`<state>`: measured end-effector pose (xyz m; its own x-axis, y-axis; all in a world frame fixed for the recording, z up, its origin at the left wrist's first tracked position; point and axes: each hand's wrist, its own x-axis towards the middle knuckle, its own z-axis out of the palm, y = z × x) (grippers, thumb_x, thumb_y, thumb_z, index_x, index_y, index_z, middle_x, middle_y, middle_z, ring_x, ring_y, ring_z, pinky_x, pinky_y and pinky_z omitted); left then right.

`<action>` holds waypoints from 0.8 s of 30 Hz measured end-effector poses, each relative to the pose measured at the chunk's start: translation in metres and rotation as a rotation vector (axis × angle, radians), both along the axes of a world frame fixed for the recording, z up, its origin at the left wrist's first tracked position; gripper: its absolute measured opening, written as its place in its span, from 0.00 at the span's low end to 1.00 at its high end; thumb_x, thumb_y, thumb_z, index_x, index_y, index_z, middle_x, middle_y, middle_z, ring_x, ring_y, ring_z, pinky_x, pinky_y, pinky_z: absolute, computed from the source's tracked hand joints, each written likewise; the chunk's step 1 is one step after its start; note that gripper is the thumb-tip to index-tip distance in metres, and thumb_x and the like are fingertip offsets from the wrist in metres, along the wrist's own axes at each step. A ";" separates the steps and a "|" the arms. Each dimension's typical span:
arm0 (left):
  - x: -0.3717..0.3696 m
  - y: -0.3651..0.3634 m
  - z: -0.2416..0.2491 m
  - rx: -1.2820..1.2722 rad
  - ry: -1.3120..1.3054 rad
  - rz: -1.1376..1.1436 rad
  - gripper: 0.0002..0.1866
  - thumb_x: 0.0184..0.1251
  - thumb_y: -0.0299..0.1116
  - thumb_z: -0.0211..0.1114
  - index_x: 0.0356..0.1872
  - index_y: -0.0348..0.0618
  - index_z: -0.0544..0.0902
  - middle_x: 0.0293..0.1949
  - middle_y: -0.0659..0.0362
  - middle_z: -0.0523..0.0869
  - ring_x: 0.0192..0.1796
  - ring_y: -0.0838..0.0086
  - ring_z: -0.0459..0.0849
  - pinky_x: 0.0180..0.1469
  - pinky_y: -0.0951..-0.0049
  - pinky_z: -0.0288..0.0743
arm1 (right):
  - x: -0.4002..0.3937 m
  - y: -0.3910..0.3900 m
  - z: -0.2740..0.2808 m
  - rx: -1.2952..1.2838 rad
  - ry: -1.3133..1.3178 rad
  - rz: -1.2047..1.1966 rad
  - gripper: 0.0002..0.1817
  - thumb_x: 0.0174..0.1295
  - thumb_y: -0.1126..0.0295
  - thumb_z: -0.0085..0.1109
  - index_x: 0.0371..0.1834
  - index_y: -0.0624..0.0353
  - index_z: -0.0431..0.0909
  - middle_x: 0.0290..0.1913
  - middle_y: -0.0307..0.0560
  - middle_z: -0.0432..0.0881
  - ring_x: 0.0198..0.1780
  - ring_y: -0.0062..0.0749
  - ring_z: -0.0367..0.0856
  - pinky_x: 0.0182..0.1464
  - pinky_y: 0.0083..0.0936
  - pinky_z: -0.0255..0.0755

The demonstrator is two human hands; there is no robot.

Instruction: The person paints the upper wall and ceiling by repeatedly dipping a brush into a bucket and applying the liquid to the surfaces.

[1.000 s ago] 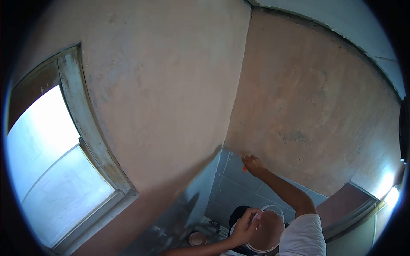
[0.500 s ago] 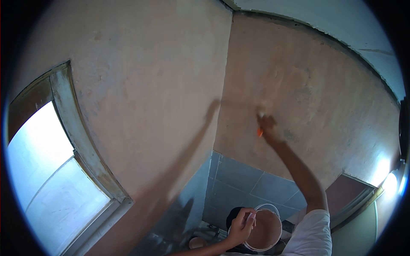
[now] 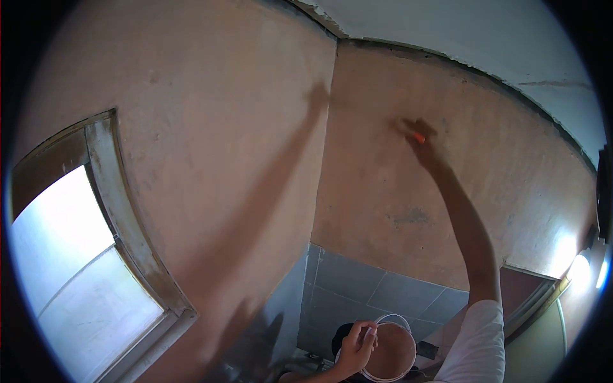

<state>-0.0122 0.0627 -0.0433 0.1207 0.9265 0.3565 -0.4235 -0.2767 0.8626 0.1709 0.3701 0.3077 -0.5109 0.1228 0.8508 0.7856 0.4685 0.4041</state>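
My right hand (image 3: 424, 148) is raised against the pinkish-brown wall (image 3: 383, 185) to the right of the corner. It is closed on a small brush with an orange handle (image 3: 419, 137); motion smears its head. Low in the view, my left hand (image 3: 355, 350) has its fingers curled at the left side of a white bucket (image 3: 414, 355). Whatever those fingers grip, if anything, I cannot make out. Inside the bucket is pinkish-brown paint (image 3: 391, 352), and its wire handle (image 3: 391, 316) stands up at the back.
Grey tiles (image 3: 348, 277) cover the lower walls. A framed window (image 3: 102, 179) is in the left wall. On the right, a lit lamp (image 3: 580, 268) shines beside an opening (image 3: 520, 293). The pale ceiling (image 3: 460, 38) has a rough edge.
My right hand has moved up and slightly right over the wall with the brush. The view has tilted upward. My left hand stays beside the bucket.
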 end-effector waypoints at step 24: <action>-0.005 0.005 -0.009 -0.017 -0.049 0.010 0.07 0.78 0.26 0.54 0.51 0.37 0.72 0.28 0.62 0.76 0.29 0.85 0.75 0.31 0.82 0.68 | -0.043 0.025 -0.043 0.094 -0.155 -0.014 0.20 0.56 0.75 0.65 0.54 0.61 0.78 0.41 0.52 0.79 0.37 0.45 0.83 0.36 0.34 0.81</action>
<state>-0.0171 0.0679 -0.0520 0.0943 0.9334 0.3461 -0.4630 -0.2666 0.8453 0.1277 0.3952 0.2646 -0.6356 0.0550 0.7701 0.7169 0.4124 0.5622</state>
